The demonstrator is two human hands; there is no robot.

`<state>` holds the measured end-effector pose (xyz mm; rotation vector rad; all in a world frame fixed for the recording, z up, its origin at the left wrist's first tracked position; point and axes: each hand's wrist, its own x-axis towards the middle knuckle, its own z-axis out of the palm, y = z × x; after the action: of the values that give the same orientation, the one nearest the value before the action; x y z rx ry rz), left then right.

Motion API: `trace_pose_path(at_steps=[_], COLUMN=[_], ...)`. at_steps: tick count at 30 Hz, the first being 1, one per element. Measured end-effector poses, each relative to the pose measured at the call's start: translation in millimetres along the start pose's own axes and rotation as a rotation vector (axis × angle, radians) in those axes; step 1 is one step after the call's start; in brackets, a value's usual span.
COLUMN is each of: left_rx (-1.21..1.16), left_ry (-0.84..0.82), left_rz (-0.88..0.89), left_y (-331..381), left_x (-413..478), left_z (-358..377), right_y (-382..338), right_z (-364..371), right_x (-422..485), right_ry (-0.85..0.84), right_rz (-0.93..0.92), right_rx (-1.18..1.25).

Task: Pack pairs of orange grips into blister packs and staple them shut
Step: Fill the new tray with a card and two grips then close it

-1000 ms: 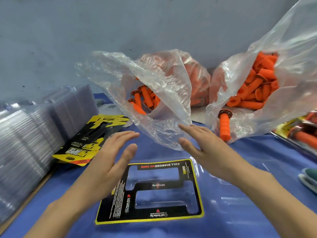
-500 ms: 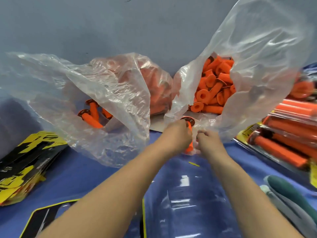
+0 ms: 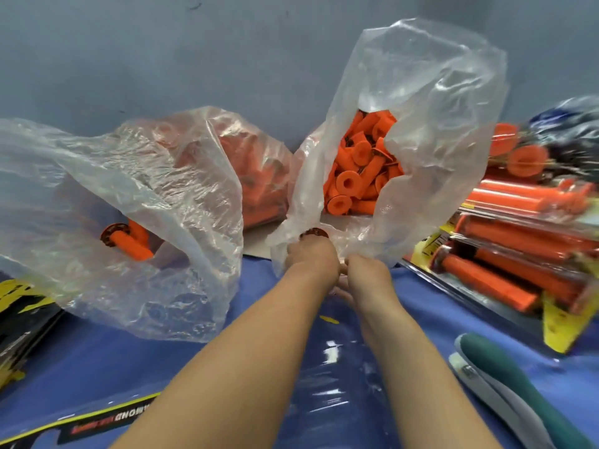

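The left hand (image 3: 311,259) holds an orange grip (image 3: 313,234) at the bag (image 3: 437,108) mouth (what the right hand (image 3: 368,272) holds, I cannot tell) and should lift it clear without snagging.

CLEARANCES AROUND THE HANDS

Directions are read from the two hands, with 12 o'clock toward the grey wall (image 3: 227,59).

- 12 to 2 o'clock: upright clear plastic bag of orange grips (image 3: 437,124). Its mouth opens toward the hands. The left hand (image 3: 311,257), gripping a dark-flanged orange grip (image 3: 313,234), and the right hand (image 3: 366,270) occupy its lower lip.
- 9 to 11 o'clock: crumpled clear plastic bag (image 3: 146,222), spread wide over the blue table cover (image 3: 97,361).
- 3 o'clock: stack of filled blister packs (image 3: 518,254).
- 4 o'clock: green-handled stapler (image 3: 505,377).
- 7 o'clock: black-and-yellow printed card (image 3: 97,426).

Free passage: the bare cover between the crumpled bag and the card, and between the right forearm and the stapler.
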<state>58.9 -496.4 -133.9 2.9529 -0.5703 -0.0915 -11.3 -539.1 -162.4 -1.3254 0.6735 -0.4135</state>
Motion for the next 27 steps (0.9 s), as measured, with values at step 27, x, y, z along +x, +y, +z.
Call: trace_pose_path(at_steps=[27], left_rx=[-0.082], left_ry=[1.064], left_rz=[0.644], left_y=[-189.2], left_x=[-245.7], left_z=[-54.6], right_y=[-5.2], right_z=[43.4], right_x=[-182.0], right_ry=[-0.745], right_rz=[-0.848], right_rx=[-0.351])
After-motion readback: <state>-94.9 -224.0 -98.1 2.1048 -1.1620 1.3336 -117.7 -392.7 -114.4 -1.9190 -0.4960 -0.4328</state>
